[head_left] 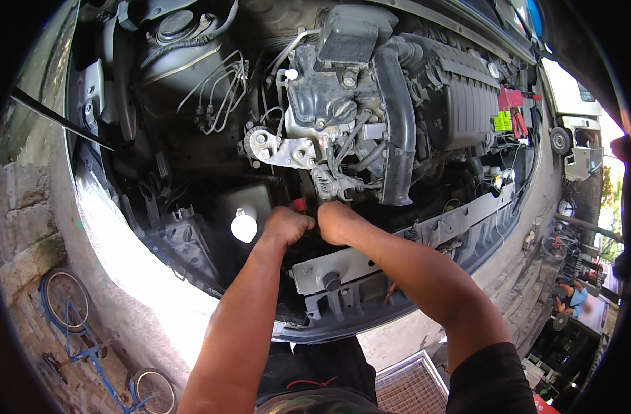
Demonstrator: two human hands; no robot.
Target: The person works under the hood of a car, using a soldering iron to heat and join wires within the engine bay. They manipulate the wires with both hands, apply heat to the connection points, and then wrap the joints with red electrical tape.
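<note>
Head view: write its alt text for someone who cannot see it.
A bare left hand and right hand are curled close together beside a dusty vehicle engine, a small red part just above the left; anything they hold is hidden. A white cap sits to their left, a curved black duct to their upper right.

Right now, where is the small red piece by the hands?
In the head view, the small red piece is just left of centre, at the left hand's upper edge and below the silver bracket.

2 hands (286, 225) are close together — beside an engine (322, 93).
</note>
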